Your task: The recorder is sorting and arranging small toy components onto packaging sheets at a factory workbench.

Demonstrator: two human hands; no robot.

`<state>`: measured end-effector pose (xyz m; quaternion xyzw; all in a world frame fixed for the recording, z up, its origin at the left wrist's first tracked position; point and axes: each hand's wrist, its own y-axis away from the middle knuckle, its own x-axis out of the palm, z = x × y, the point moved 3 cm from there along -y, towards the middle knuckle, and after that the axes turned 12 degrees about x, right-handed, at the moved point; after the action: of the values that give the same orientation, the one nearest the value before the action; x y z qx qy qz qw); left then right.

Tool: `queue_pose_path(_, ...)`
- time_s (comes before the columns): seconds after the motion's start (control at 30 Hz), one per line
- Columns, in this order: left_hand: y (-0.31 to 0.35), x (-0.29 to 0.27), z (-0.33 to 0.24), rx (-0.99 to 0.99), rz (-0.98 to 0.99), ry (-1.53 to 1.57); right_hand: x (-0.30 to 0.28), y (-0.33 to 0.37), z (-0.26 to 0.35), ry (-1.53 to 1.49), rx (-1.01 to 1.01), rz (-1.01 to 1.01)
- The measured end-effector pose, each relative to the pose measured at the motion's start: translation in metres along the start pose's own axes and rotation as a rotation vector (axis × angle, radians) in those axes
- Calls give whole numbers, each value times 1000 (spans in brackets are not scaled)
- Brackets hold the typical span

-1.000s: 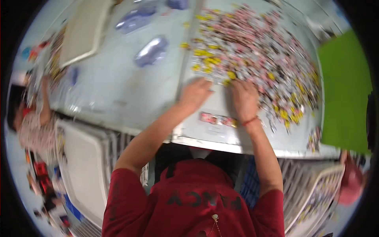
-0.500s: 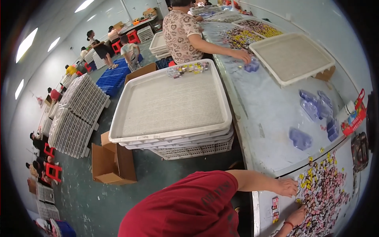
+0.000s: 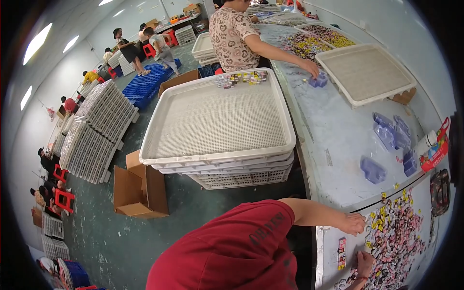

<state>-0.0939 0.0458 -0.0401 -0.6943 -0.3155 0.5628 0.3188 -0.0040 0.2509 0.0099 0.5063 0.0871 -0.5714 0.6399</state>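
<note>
At the lower right, a loose pile of small printed pieces [image 3: 394, 237] in pink, white, black and yellow covers the near table. My left hand [image 3: 354, 224] is at the pile's left edge by the yellow pieces, its fingers curled. Closer to me, my right hand [image 3: 365, 264], with a red band at the wrist, is bent over the near left edge of the pile, its fingertips turned down. Whatever either hand pinches is too small or hidden to make out. Left of both hands, a short straight row of pieces [image 3: 341, 253] lies on the white tabletop.
Clear bluish plastic trays [image 3: 373, 170] lie farther along the table near a red bag [image 3: 436, 147]. A stack of white mesh trays [image 3: 217, 121] stands left of the table, beside an open cardboard box [image 3: 140, 191]. Across it, a co-worker [image 3: 234, 41] reaches toward a plastic tray.
The whole view has shifted slightly. My right hand has turned, its fingers drawn back from the pile toward the row. My left hand stays by the yellow pieces. A person in the background has moved.
</note>
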Motion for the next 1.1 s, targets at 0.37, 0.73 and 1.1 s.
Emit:
queue_pose_path(0.37, 17, -67, -17, -432, 270, 125, 39, 32, 25, 33, -166, -581)
queue_pose_path(0.73, -17, -50, -32, -296, 175, 135, 42, 76, 2, 86, -303, -866)
queue_pose_path(1.1, -16, -53, -35, -261, 144, 103, 52, 74, 45, 189, -37, -954)
